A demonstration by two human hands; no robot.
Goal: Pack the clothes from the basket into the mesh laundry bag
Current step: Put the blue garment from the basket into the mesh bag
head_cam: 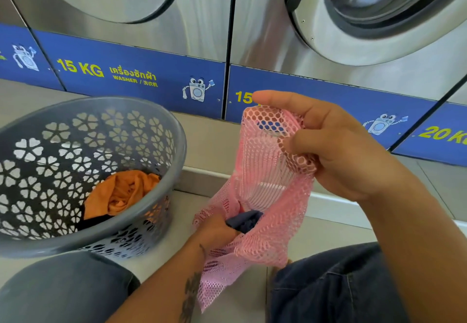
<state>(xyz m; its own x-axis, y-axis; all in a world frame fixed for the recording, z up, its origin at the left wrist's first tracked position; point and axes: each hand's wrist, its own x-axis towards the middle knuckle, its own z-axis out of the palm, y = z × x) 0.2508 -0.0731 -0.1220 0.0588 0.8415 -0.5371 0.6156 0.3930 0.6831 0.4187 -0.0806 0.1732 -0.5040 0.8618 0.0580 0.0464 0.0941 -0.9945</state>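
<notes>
A pink mesh laundry bag hangs in front of me, its mouth held up. My right hand grips the bag's upper rim, fingers curled round the mesh. My left hand is at the bag's lower opening and holds a dark navy garment that is partly inside the mesh. To the left stands a grey plastic basket with flower-shaped holes. In it lie an orange garment and a black piece of cloth underneath.
Steel front-loading washers with a blue base strip stand close ahead. A low tiled step runs below them. My knees, in dark trousers, frame the bottom of the view on the tiled floor.
</notes>
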